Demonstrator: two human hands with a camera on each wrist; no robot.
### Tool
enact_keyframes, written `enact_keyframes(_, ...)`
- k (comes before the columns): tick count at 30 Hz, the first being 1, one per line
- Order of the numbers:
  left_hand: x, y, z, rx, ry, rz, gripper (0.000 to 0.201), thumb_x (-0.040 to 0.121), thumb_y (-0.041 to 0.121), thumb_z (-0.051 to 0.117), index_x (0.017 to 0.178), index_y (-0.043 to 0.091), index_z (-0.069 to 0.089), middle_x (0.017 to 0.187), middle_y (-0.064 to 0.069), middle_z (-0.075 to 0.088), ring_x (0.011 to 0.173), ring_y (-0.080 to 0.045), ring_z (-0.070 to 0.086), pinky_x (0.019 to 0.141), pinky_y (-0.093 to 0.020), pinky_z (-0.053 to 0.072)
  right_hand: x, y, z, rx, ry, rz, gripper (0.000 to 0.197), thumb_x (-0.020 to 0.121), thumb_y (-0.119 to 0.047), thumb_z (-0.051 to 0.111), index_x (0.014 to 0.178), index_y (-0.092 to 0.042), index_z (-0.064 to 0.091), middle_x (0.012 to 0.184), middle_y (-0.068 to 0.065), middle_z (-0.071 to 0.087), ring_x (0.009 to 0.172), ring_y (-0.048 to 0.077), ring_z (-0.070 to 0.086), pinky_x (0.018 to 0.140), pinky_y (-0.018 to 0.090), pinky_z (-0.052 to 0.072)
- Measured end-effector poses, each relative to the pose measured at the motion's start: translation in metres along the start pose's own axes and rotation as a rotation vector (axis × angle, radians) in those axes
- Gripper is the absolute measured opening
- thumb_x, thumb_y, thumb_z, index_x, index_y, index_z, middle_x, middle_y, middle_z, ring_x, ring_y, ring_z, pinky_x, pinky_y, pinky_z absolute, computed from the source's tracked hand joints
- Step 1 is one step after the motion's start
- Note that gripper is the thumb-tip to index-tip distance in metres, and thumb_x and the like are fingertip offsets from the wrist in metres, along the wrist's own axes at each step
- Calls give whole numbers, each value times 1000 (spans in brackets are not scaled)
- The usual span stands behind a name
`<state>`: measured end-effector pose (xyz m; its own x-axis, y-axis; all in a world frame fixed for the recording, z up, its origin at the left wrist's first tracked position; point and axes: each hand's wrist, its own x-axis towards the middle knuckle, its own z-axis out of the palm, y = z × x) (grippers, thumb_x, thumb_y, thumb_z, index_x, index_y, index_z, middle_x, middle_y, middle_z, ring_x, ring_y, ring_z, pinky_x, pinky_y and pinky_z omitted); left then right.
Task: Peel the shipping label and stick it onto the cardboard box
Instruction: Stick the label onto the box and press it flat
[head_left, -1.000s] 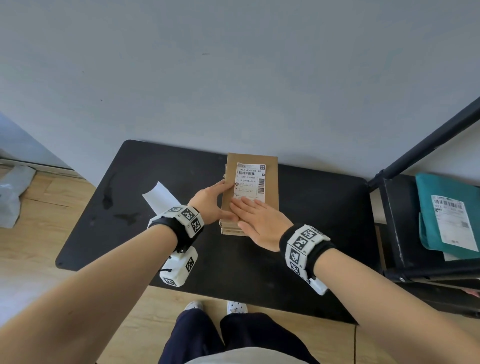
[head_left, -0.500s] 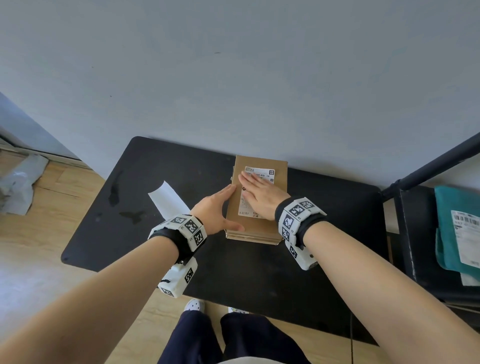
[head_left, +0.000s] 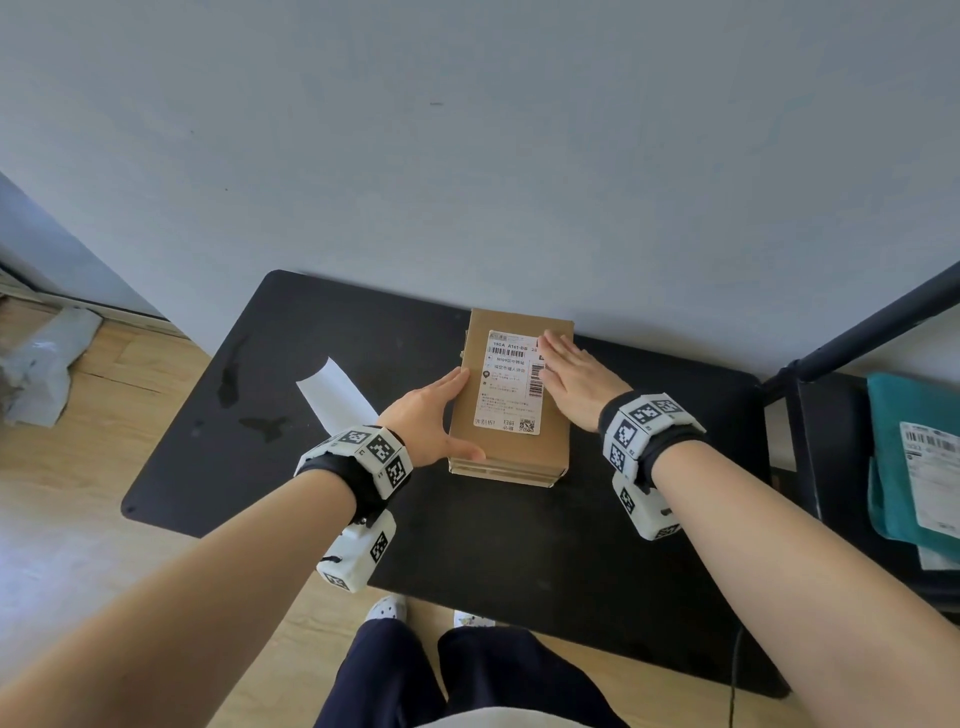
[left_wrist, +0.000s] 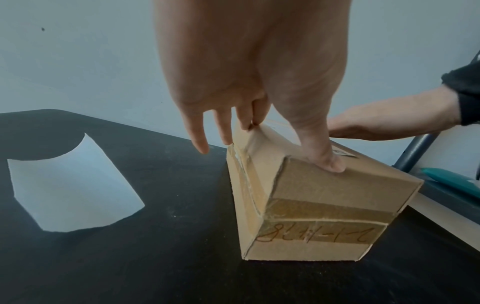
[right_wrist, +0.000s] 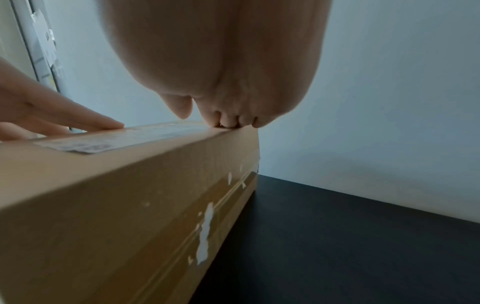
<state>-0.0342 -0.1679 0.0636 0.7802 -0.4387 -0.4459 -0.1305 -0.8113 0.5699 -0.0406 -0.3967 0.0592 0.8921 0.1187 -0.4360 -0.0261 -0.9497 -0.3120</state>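
A cardboard box (head_left: 511, 452) sits on a black desk (head_left: 519, 545) with the shipping label (head_left: 511, 384) stuck flat on its top. The right hand (head_left: 582, 376) presses flat, fingers straight, on the label's right edge. The left hand (head_left: 431, 415) braces the box's left side, fingers extended, thumb on top. A white backing sheet (head_left: 337, 395) lies to the left.
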Motion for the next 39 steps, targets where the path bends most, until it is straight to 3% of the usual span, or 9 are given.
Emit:
enact_keyframes(4,0,0,0,-28,-2,-13,111,66,39,81,151,30,10,158,15,16,142,-14,29,115,-33,28,4,-11,-3,-12,78,-18,56,101,-33,17,151,-12,2,161,3,-1,149,14,0,121,30,3)
enact_keyframes(10,0,1,0,-4,7,-13,110,67,39,81,151,28,11,158,13,17,141,-15,32,112,-30,31,28,-49,-1,-29,-1,-118,54,102,-29,17,151,-11,5,162,3,0,149,14,1,121,29,2)
enact_keyframes(16,2,1,0,23,8,-10,109,67,40,81,151,28,11,158,14,16,142,-15,31,114,-32,31,36,-40,-1,-34,-6,-126,54,102,-29,17,151,-13,2,162,2,-4,149,14,-2,122,30,1)
enact_keyframes(24,2,-3,3,1,4,-8,109,68,40,80,151,31,10,158,17,13,142,-14,29,114,-36,30,3,3,4,0,87,-16,54,102,-30,19,151,-12,5,162,3,0,149,14,1,119,27,2)
enact_keyframes(39,-6,1,5,131,-7,17,97,77,46,70,151,29,8,160,14,7,141,-18,33,107,-35,38,-81,-29,53,-73,87,-47,53,102,-30,22,150,-15,5,161,-1,2,149,11,1,115,22,-2)
